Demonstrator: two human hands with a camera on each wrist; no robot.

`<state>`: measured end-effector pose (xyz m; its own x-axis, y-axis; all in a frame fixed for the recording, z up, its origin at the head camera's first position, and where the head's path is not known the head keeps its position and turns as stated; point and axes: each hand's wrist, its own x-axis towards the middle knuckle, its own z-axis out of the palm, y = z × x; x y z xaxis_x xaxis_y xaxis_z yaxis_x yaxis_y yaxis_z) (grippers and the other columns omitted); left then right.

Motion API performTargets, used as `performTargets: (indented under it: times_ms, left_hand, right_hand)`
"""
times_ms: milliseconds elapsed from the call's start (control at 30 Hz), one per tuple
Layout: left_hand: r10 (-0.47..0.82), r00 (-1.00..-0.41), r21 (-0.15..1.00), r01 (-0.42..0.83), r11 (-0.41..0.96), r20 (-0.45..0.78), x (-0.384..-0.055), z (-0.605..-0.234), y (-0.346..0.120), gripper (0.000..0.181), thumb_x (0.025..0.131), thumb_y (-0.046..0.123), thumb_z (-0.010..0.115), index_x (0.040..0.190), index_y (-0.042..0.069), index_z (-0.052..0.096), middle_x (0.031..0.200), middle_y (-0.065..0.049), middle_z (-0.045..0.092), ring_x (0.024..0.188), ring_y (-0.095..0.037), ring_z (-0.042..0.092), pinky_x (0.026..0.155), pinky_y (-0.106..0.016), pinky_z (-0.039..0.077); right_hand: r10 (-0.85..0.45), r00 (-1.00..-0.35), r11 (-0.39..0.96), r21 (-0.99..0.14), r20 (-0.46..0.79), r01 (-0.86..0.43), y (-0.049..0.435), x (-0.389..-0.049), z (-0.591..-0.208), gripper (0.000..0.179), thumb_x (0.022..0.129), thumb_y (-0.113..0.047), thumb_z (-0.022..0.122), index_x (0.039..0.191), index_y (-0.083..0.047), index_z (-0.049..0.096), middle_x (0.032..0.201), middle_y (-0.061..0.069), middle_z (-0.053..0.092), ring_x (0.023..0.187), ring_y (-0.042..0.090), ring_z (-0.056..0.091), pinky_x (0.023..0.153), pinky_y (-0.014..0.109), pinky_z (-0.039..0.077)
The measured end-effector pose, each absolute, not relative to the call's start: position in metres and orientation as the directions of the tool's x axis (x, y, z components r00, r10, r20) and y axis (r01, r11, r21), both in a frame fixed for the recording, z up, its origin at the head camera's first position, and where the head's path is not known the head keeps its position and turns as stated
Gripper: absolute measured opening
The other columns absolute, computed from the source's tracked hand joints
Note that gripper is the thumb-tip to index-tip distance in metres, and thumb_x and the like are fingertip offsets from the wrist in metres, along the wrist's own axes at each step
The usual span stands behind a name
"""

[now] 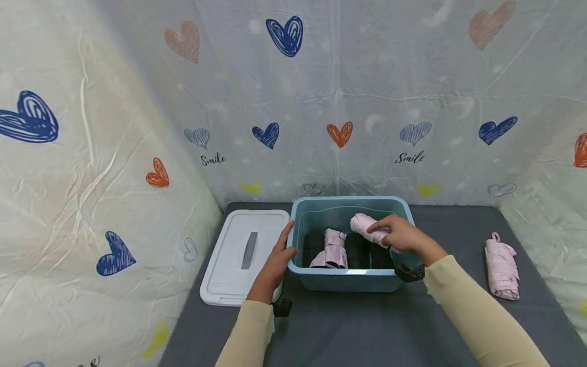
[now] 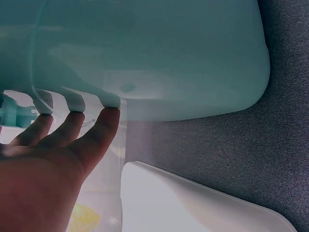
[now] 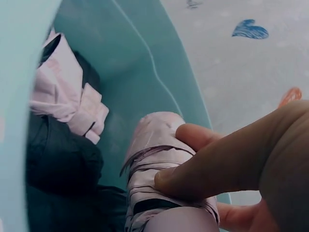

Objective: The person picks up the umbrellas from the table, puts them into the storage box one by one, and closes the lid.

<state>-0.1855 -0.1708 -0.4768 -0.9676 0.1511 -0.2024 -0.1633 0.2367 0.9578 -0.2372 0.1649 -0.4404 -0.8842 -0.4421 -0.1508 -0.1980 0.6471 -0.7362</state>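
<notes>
A teal storage bin (image 1: 339, 283) stands at the back of the table. My right hand (image 1: 403, 235) grips a pink folded umbrella (image 1: 363, 223), tilted over the bin's right half. In the right wrist view, thumb and fingers lie around the wrapped fabric of this umbrella (image 3: 157, 130). Inside the bin are another pink folded umbrella (image 1: 335, 247) and several black rolled bundles (image 1: 357, 250). My left hand (image 1: 273, 263) rests against the bin's left side. Its straight fingertips (image 2: 110, 116) touch the outer wall in the left wrist view.
A white lid (image 1: 229, 255) with a grey handle lies on the dark grey table (image 1: 348, 331), left of the bin. Farther right lies one more pink folded umbrella (image 1: 502, 268) with a loop at its top. Heart-printed curtains (image 1: 376, 102) hang behind and beside the table.
</notes>
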Motion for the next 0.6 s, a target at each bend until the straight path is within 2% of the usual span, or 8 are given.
performTargets:
  times_ms: [133, 233, 300, 367, 433, 600]
  left_hand:
    - [0.146, -0.969, 0.960, -0.166, 0.227, -0.202, -0.194, -0.494, -0.174, 0.077, 0.090, 0.009, 0.043, 0.153, 0.042, 0.015, 0.164, -0.003, 0.006, 0.145, -0.039, 0.020, 0.104, -0.065, 0.031]
    - [0.136, -0.971, 0.962, -0.165, 0.218, -0.197, -0.199, -0.506, -0.174, 0.076, 0.090, 0.011, 0.044, 0.150, 0.049, 0.017, 0.164, 0.001, 0.006, 0.146, -0.037, 0.019, 0.105, -0.066, 0.029]
    - [0.131, -0.973, 0.963, -0.156, 0.219, -0.188, -0.200, -0.509, -0.174, 0.076, 0.090, 0.013, 0.044, 0.149, 0.052, 0.018, 0.164, 0.002, 0.007, 0.145, -0.037, 0.020, 0.104, -0.066, 0.029]
    - [0.126, -0.975, 0.964, -0.153, 0.218, -0.183, -0.199, -0.510, -0.174, 0.075, 0.089, 0.014, 0.045, 0.147, 0.054, 0.019, 0.164, 0.002, 0.008, 0.145, -0.037, 0.021, 0.104, -0.066, 0.030]
    - [0.120, -0.976, 0.965, -0.151, 0.217, -0.180, -0.199, -0.509, -0.173, 0.075, 0.089, 0.014, 0.045, 0.146, 0.056, 0.020, 0.164, 0.002, 0.009, 0.144, -0.038, 0.022, 0.104, -0.066, 0.030]
    - [0.111, -0.978, 0.965, -0.151, 0.216, -0.178, -0.198, -0.508, -0.173, 0.075, 0.088, 0.015, 0.045, 0.145, 0.057, 0.021, 0.163, 0.001, 0.009, 0.144, -0.038, 0.023, 0.104, -0.066, 0.030]
  right_hand:
    - [-0.414, -0.898, 0.688, -0.698, -0.150, -0.201, 0.162, -0.239, -0.443, 0.050, 0.074, 0.009, 0.047, 0.117, -0.005, 0.070, 0.115, 0.018, 0.062, 0.059, 0.016, 0.039, 0.051, 0.031, 0.036]
    - [-0.387, -0.914, 0.720, -0.658, -0.117, -0.221, 0.161, -0.240, -0.443, 0.042, 0.079, 0.004, 0.051, 0.116, -0.002, 0.070, 0.114, 0.020, 0.066, 0.064, 0.021, 0.048, 0.059, 0.035, 0.043]
    - [-0.375, -0.922, 0.735, -0.638, -0.102, -0.229, 0.160, -0.240, -0.442, 0.035, 0.084, -0.001, 0.054, 0.116, 0.001, 0.069, 0.114, 0.020, 0.067, 0.081, 0.026, 0.059, 0.071, 0.040, 0.049]
    - [-0.369, -0.924, 0.750, -0.620, -0.104, -0.230, 0.159, -0.240, -0.440, 0.031, 0.089, -0.008, 0.056, 0.115, 0.001, 0.069, 0.115, 0.019, 0.068, 0.098, 0.029, 0.062, 0.081, 0.042, 0.050]
    - [-0.363, -0.922, 0.750, -0.630, -0.138, -0.201, 0.158, -0.239, -0.437, 0.030, 0.093, -0.012, 0.054, 0.117, -0.001, 0.069, 0.119, 0.018, 0.067, 0.101, 0.031, 0.063, 0.080, 0.043, 0.051]
    - [-0.354, -0.915, 0.725, -0.675, -0.196, -0.136, 0.158, -0.235, -0.430, 0.031, 0.097, -0.015, 0.051, 0.121, -0.003, 0.067, 0.126, 0.019, 0.062, 0.099, 0.027, 0.061, 0.075, 0.038, 0.050]
